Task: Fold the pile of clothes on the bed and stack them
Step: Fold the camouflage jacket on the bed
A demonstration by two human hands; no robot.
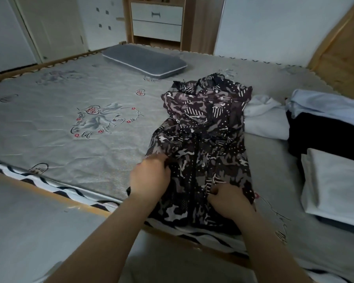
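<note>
The patterned jacket (204, 144) lies spread lengthwise on the bed (70, 119), its hem at the near edge by my grip and its hood end stretched away from me, so I can flatten it before folding. Left of my grip runs bare printed mattress, with a grey pillow (144, 62) far beyond. My left hand (149, 180) has its fingers curled into the jacket's left edge, pinching a fold of cloth, I judge to draw that side inward. Between my hands runs the dark zip line down the front. My right hand (229, 201) is bunched on the lower right part, fingers curled and gripping the fabric to hold it taut. The cloth looks thin and slightly sheer, dark with a grey, white and dotted camouflage print, and rumpled toward the far end. Just right of the jacket's upper part sits a crumpled white garment (264, 119); further right of my grip are a dark garment (307, 135) under pale blue cloth (325, 105), and nearer a folded white piece (335, 180), seemingly the stack.
</note>
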